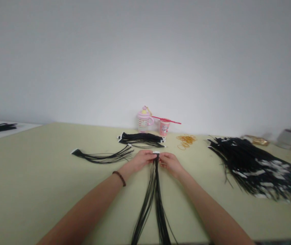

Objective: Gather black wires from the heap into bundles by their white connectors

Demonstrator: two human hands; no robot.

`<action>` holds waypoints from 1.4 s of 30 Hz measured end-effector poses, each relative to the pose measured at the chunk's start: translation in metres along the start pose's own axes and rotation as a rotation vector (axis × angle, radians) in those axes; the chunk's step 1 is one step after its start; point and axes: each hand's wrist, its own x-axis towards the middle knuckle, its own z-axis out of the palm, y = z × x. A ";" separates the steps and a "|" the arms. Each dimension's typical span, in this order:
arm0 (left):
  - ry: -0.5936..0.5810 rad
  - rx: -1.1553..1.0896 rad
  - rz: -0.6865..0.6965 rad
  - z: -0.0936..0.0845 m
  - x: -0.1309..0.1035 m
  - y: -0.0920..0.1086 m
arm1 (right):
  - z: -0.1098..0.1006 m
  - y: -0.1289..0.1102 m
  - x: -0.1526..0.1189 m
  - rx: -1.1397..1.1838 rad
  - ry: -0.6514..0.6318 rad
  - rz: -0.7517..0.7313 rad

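A bundle of thin black wires (158,197) with a white connector strip (156,152) at its far end lies in front of me. My left hand (143,159) pinches the left side of that end, and my right hand (170,163) pinches the right side. From there the wires hang toward me in two strands and run past the table's front edge. Left of my hands lies another black wire bundle (99,158), slightly curved, with white ends. Just beyond my hands, more black wire bundles (142,138) lie crosswise in a small stack.
A large pile of black wire bundles (240,154) covers the right of the pale table (45,183). Yellow rubber bands (186,140), a pink lidded mug (142,121) and a pink cup (164,128) with a red stick (171,121) are at the back.
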 end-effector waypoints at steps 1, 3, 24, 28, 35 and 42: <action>-0.009 -0.005 -0.009 0.000 0.000 0.000 | 0.000 0.000 0.000 -0.007 0.003 0.003; -0.019 -0.022 -0.022 0.000 0.000 0.000 | 0.001 -0.002 -0.001 -0.021 0.006 0.011; 0.426 -0.165 0.098 -0.001 0.009 -0.001 | -0.010 -0.019 -0.018 -0.511 -0.503 0.250; 0.503 -0.166 0.108 -0.014 0.009 0.008 | -0.014 -0.033 -0.027 -0.461 -0.544 0.202; 0.504 -0.196 0.129 -0.031 0.009 0.022 | -0.024 -0.046 -0.033 -0.258 -0.595 0.103; 0.133 -0.255 0.066 -0.026 -0.010 0.046 | -0.024 -0.046 -0.031 -0.096 -0.542 -0.007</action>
